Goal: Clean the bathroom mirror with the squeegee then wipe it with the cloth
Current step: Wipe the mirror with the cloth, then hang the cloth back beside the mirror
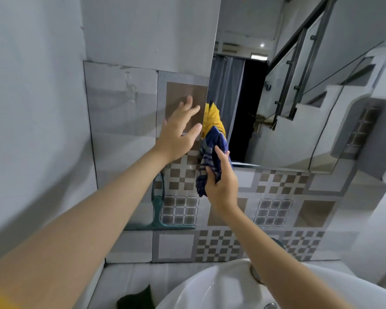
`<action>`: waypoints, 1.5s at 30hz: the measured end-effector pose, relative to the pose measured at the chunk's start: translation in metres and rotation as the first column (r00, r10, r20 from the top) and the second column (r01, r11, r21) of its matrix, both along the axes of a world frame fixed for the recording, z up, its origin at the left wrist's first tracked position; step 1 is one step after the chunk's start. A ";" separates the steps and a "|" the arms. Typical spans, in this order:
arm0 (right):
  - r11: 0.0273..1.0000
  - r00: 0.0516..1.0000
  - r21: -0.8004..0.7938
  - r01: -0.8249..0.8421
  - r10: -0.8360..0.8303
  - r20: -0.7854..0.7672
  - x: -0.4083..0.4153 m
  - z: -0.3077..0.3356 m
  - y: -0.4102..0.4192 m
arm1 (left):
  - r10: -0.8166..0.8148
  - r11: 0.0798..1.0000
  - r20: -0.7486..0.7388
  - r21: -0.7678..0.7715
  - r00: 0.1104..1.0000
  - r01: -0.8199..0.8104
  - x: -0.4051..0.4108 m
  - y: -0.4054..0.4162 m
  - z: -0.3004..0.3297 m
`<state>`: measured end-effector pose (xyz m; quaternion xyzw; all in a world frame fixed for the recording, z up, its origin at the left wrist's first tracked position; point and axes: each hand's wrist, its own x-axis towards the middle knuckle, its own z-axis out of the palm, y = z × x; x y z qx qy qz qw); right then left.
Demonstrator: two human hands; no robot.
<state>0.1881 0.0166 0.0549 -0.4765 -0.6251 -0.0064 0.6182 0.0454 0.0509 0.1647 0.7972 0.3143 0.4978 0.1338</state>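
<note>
- Two bare arms are reaching up from the bottom of the view, over a white sink (210,284) that is sitting lowest and closest.
- A dark thing (136,297) is lying on the ledge just left of the sink; it is too blurry to tell what it is.
- The left hand (178,130) is stretching out flat with its fingers spread and holding nothing. It is hovering by the tiled wall (272,210), just beside the left edge of the mirror (299,108). Whether it is touching the wall is hard to tell.
- The right hand (221,181) is gripping a blue checked cloth (210,157), with fingers and thumb curling round the bunched cloth.
- The cloth is pressing on the bottom left corner of the mirror, and part of it is hanging down over the tiles below.
- A green squeegee (158,210) is standing upright against the tiles, below the left hand, with its wide blade at the bottom. No hand is touching it.
- The mirror is showing stairs, a grey curtain and a bit of yellow sleeve.
</note>
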 end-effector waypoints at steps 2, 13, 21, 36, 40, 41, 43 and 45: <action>0.998 0.998 -0.019 -0.055 0.055 0.011 0.001 0.007 -0.012 | -0.128 0.977 0.084 -0.158 0.988 0.140 -0.005 -0.020 0.002; 0.940 0.943 -0.116 -0.322 0.329 0.051 -0.019 0.041 -0.052 | -0.096 0.966 0.179 -0.220 0.979 0.135 -0.035 -0.073 0.008; 0.900 0.901 -0.070 -0.431 0.434 0.027 -0.043 0.089 -0.060 | -0.048 0.961 0.295 -0.247 0.954 0.125 -0.074 -0.081 0.012; 0.940 0.782 0.247 -0.237 0.034 0.622 -0.068 0.180 -0.025 | 0.379 0.908 0.124 0.142 0.917 -0.394 -0.116 -0.071 0.058; 0.981 0.739 0.152 -0.117 -0.016 0.674 -0.086 0.200 -0.016 | 0.426 0.889 0.041 0.166 0.904 -0.427 -0.125 -0.059 0.066; 0.990 0.727 0.115 -0.085 -0.017 0.687 -0.090 0.204 -0.013 | 0.438 0.882 0.039 0.172 0.898 -0.438 -0.126 -0.056 0.069; 0.997 0.702 0.067 -0.030 -0.027 0.712 -0.097 0.212 -0.006 | 0.460 0.869 0.047 0.181 0.887 -0.460 -0.128 -0.051 0.079; 0.999 0.680 0.034 0.011 -0.033 0.732 -0.103 0.219 0.003 | 0.488 0.855 0.039 0.182 0.872 -0.486 -0.131 -0.044 0.089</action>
